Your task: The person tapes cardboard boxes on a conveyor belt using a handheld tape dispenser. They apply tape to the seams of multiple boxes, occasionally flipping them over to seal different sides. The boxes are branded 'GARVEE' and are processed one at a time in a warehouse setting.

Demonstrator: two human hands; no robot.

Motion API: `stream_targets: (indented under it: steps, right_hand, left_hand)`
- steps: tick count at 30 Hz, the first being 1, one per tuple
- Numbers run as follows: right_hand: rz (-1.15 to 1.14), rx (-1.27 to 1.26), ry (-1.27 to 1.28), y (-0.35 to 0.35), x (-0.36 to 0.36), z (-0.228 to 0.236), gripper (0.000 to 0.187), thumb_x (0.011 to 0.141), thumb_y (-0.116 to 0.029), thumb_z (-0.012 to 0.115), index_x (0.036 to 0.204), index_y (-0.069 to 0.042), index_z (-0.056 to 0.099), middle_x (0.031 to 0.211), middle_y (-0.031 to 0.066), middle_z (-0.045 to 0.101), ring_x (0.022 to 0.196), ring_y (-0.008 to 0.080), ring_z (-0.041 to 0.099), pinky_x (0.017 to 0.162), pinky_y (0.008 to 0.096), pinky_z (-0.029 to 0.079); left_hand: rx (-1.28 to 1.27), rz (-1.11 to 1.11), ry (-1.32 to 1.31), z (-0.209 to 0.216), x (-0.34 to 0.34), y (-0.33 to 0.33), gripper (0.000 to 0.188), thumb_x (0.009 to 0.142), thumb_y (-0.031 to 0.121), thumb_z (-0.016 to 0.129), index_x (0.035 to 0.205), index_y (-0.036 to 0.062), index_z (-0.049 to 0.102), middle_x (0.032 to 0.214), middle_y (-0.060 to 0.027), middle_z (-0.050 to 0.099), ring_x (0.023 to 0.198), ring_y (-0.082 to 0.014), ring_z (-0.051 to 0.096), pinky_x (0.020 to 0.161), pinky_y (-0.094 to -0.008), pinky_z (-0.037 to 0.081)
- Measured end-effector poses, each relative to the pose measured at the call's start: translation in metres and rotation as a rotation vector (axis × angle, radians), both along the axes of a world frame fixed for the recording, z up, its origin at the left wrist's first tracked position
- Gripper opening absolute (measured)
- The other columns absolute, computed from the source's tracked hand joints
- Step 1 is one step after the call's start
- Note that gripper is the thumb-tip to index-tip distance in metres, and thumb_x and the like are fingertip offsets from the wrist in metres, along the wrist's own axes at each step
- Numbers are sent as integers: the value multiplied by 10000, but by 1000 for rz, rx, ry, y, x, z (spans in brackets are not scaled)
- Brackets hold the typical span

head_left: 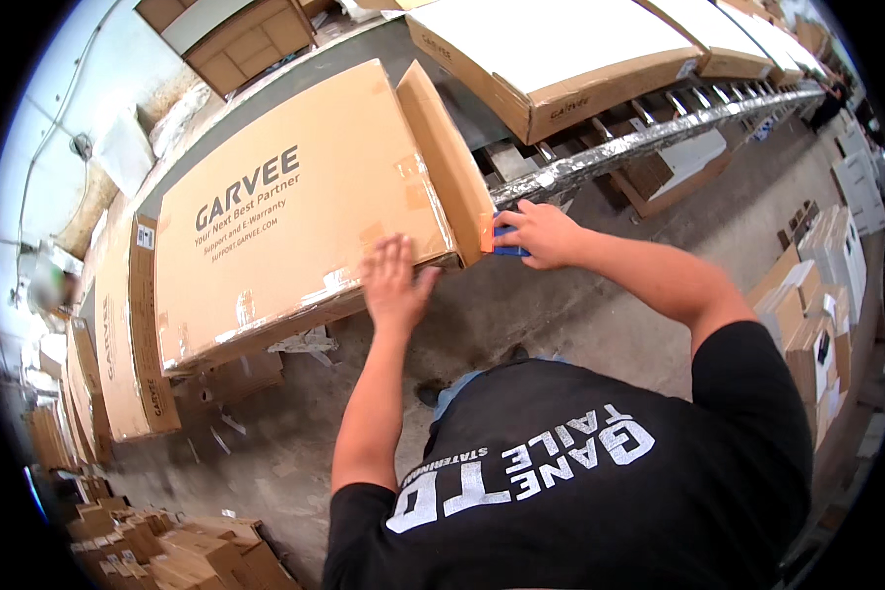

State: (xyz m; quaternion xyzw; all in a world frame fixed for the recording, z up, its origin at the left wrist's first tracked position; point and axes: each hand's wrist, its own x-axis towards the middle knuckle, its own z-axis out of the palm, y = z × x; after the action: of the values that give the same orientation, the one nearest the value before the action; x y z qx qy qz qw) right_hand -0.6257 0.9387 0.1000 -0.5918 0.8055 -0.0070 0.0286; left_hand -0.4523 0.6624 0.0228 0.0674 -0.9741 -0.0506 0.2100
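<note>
A large flat brown cardboard box lies in front of me, with dark printing on its top and strips of clear tape along its near edge. At its right end a long flap stands folded out. My left hand rests flat on the near right corner of the box, fingers stretched and holding nothing. Beside the near end of the flap, my right hand is closed round a small blue and orange tool. The fingers cover part of it, and I cannot make out its exact kind.
A roller conveyor runs off to the far right, bearing open boxes with white panels. More brown boxes stand to the left. Cardboard stacks lie at the lower left and right. Scraps litter the concrete floor.
</note>
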Motion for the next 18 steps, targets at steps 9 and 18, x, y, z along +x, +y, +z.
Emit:
stream_targets:
  steps: [9,18]
  right_hand:
    - [-393,-913,-1026,40,-25,27,673,745,-86,658,1413,-42,580,1417,118,555,1260,240,580,1067,362,474]
    - [-608,-1518,-2343,-93,-64,-148,571,885,-384,555,1348,-55,618,1283,130,695,1120,328,685,990,467,556]
  left_hand:
    - [299,-226,-90,59,21,-54,672,885,440,760,1437,107,569,1500,-149,521,1446,-358,420,1197,-481,330]
    - [1390,1004,1046,36,158,-262,1040,991,760,347,1648,77,-81,1716,-206,36,1561,-338,195,1260,-480,215]
